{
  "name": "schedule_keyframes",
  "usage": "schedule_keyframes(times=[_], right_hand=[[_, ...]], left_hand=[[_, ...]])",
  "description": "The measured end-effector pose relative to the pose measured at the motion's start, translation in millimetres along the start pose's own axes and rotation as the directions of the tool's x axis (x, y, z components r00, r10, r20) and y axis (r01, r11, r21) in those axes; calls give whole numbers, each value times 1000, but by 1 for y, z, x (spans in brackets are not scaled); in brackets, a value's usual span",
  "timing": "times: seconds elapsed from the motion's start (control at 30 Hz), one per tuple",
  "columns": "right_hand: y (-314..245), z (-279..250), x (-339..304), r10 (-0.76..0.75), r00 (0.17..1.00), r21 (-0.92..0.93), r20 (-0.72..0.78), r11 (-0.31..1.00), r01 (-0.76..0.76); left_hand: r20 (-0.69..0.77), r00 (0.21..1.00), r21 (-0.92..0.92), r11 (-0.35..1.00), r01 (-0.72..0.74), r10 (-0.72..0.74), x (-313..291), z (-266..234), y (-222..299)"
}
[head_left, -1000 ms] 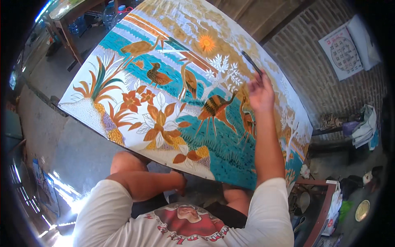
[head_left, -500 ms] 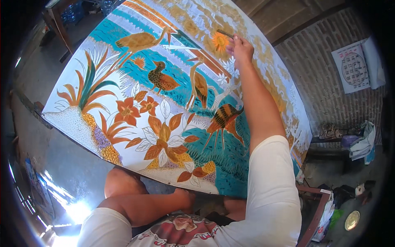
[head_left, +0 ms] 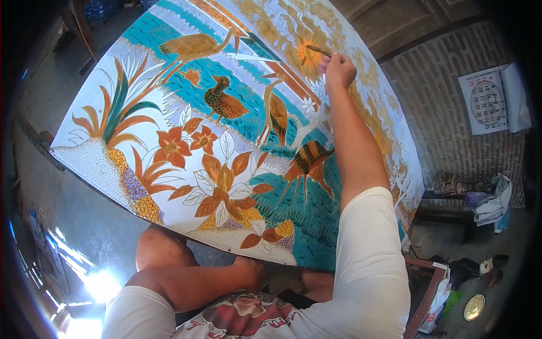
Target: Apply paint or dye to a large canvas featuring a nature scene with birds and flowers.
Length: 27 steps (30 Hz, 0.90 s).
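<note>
A large painted cloth [head_left: 79, 155] spreads slanting in front of me, with outlined birds, leaves and flowers in teal, brown and orange. My right hand [head_left: 341, 72] reaches to its far part, fingers pinched round a thin dark brush [head_left: 320, 51]. The brush lies over a yellow-orange sun [head_left: 309, 56] in the brown clouded area; whether its tip touches the cloth is hard to tell. My left forearm crosses my lap. At its end my left hand [head_left: 250, 273] rests just below the cloth's near edge, its fingers hidden.
A wall calendar [head_left: 484, 103] hangs on the ribbed wall at the right. Below it, bags [head_left: 492, 202] lie on a dark bench. A brown wooden frame [head_left: 426, 296] stands near my right elbow, beside a round gold-coloured lid or dish [head_left: 474, 307]. A wooden post [head_left: 79, 31] rises at the far left.
My right hand has moved slightly right and nearer to me, bringing the brush from the sun's far rim to over its middle. The whole view has shifted a little. My left hand stays put.
</note>
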State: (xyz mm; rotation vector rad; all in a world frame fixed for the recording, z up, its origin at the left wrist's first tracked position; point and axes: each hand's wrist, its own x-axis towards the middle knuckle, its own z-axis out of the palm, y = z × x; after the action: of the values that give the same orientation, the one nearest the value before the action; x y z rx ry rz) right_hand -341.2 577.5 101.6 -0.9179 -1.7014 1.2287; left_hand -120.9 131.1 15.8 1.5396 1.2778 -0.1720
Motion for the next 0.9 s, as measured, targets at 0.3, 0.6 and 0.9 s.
schedule_keyframes(times=[0.3,0.6,0.9], right_hand=[[-10,15,8,-34,999,18,39,999,33],[0,10,10,-12,999,-54,-30,999,11],[-3,15,-5,-124,992,16,-17,992,124]], left_hand=[[36,999,99,995,13,-16,14,11,0],[-10,1000,39,999,-1,2,8,8,-2],[-45,998,72,997,-34,37,12,15,-6]])
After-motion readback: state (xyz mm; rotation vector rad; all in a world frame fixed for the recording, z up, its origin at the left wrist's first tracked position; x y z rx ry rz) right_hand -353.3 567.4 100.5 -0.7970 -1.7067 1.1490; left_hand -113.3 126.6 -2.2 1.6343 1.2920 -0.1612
